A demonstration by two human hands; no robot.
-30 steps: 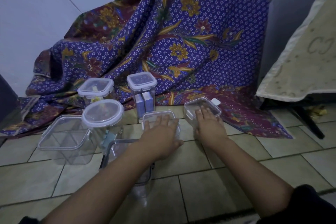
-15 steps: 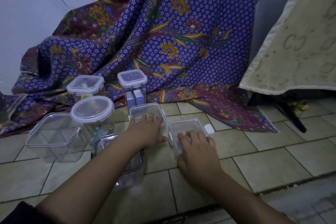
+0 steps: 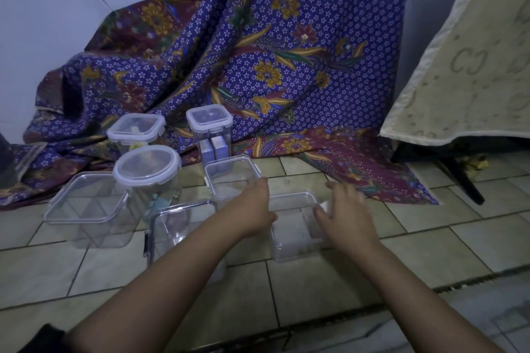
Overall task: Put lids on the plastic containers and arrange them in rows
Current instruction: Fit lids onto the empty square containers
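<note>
A small clear rectangular container (image 3: 292,226) stands on the tiled floor between my hands, with a lid on top and a white latch showing at its right edge. My left hand (image 3: 252,203) holds its left rim, thumb against the corner. My right hand (image 3: 344,209) grips its right side, thumb on top and fingers curled past the latch. Just behind it sits another small lidded container (image 3: 232,178). Further left stand a round lidded container (image 3: 146,163), a square lidded one (image 3: 134,129) and a tall lidded one (image 3: 209,123).
A large clear square container (image 3: 86,206) sits at the left, and another clear container (image 3: 180,223) is partly hidden under my left forearm. A purple patterned cloth (image 3: 272,66) drapes behind. A beige covered stand (image 3: 473,80) is at the right.
My right hand has dragged the small container nearer to me and shifted from flat on its lid to its right side. My left hand has left the rear container and come to this one's left rim.
</note>
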